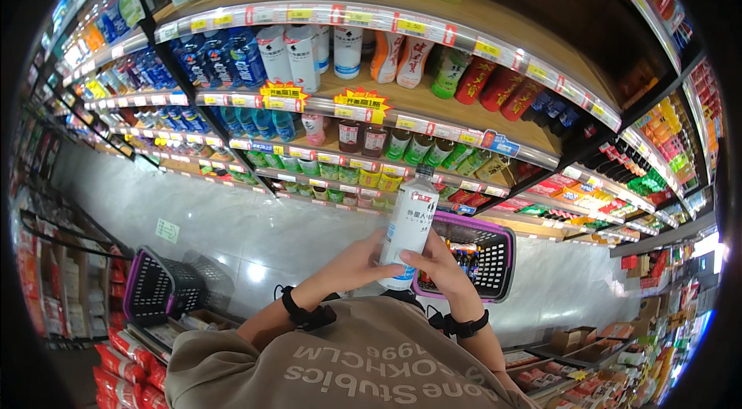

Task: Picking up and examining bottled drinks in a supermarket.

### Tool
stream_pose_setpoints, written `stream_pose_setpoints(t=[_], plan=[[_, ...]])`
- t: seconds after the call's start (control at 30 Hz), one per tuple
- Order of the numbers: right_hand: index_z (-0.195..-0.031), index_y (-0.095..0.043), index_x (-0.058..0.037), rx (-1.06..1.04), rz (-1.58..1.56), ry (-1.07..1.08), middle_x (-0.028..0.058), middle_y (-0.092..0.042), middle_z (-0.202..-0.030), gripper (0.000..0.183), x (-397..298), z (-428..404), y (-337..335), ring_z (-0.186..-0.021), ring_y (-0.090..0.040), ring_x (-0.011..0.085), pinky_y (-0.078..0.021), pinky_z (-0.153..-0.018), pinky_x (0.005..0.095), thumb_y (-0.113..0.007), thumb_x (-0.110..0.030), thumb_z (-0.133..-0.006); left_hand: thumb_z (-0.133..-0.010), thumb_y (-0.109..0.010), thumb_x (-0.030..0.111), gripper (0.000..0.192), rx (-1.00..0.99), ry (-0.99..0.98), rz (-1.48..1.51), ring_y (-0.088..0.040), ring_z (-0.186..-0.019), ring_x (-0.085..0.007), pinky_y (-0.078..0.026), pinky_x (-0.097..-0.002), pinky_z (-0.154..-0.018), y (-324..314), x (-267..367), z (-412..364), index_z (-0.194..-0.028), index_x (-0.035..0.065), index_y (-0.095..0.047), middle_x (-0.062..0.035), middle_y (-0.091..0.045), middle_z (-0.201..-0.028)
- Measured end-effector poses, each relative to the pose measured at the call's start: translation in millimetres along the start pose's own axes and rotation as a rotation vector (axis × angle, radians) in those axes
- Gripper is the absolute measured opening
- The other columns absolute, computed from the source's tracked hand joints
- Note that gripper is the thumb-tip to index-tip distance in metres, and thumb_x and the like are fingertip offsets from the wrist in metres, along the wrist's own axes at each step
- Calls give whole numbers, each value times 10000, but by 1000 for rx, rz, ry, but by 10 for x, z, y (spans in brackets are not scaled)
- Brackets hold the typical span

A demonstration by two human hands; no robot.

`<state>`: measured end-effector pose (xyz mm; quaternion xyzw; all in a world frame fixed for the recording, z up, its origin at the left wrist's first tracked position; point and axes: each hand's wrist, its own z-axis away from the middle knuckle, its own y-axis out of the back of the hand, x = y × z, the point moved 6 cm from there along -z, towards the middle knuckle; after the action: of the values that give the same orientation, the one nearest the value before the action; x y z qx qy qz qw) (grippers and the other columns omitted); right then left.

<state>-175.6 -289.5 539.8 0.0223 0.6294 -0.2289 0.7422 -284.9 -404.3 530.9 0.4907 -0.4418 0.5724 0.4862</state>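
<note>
A white-labelled plastic drink bottle with a dark cap [410,223] stands nearly upright between my hands in front of my chest. My left hand [371,258] grips its lower left side, and my right hand [436,261] wraps its lower right side, with the thumb across the label. Behind the bottle, on the floor, is a black shopping basket with a purple rim [508,264], holding several bottles and packages. Similar white-labelled bottles [302,58] stand on the middle shelf ahead.
Long wooden shelves with price strips [452,32] curve across the front, filled with drinks. Another black and purple basket [168,281] is on the floor at left. Red bags [122,362] lie lower left; cardboard boxes [571,339] and packaged goods are at lower right.
</note>
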Motion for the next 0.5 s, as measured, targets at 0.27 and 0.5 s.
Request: stream_pose_setpoints(t=[0.27, 0.5], plan=[[-1495, -350, -21, -37, 37, -37, 98, -561, -1378, 678, -55, 3, 145, -1265, -541, 190, -443, -1068, 367, -723, -108, -935, -957, -722, 231, 795, 27, -42, 142, -650, -1097, -203, -523, -325, -862, -171, -139, -104, -1563, 17, -253, -163, -643, -1266], [-1479, -358, -13, -56, 56, -8, 103, -564, -1372, 667, -271, 117, 400, -1262, -550, 203, -443, -1069, 375, -727, -104, -931, -959, -719, 227, 788, 26, -46, 127, -641, -1095, -184, -515, -316, -863, -413, 96, -289, -1562, 20, -256, -152, -642, -1251]])
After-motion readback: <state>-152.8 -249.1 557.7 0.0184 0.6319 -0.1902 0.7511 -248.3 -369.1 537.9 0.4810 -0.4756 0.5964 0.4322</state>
